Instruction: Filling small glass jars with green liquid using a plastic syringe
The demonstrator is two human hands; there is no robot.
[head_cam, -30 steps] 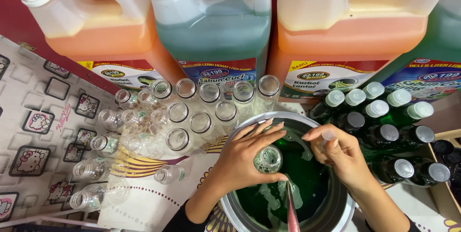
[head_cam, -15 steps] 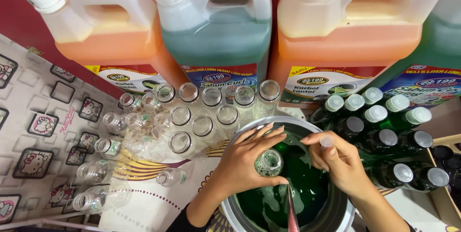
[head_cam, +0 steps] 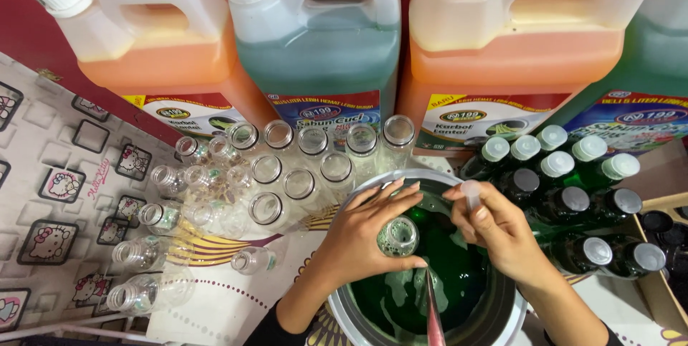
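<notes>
Green liquid in basin [head_cam: 344,310], left hand [head_cam: 362,235] grip holding small bottle [head_cam: 398,236], right hand [head_cam: 494,228] pinching white cap [head_cam: 471,192], empty bottles [head_cam: 266,170] alongside

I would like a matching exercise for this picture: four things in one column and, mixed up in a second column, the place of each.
Things:
1. small bottle
2. white cap
3. empty bottles
4. capped green bottles

Places:
A. standing to the right of the bowl
B. in the left hand, over the green liquid
C. standing and lying to the left of the bowl
D. between the fingers of the right hand

Pairs: 1-B, 2-D, 3-C, 4-A
</notes>
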